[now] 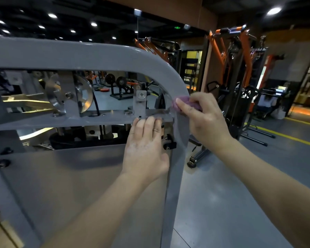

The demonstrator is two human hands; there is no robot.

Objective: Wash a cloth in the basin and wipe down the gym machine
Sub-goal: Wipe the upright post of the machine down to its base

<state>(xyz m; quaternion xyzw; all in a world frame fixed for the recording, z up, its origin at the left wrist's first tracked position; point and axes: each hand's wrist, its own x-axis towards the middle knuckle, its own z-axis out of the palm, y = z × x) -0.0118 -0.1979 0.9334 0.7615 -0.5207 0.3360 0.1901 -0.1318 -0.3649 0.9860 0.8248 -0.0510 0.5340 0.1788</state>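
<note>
At about three o'clock on the grey machine frame (pixel 100 56), our right hand (pixel 202 119) pinches the purple cloth (pixel 182 102) in its grip and presses it against the frame's curved corner. Our left hand (pixel 145 149), at six o'clock from that corner, lies flat, fingers together, fingertips on the crossbar (pixel 61 122). Orange machines (pixel 240 56) stand at one o'clock.

Two bare forearms reach in from the near edge, no sleeves visible. The left hand (pixel 147 151) and right hand (pixel 202 117) wear no gloves or rings.
</note>
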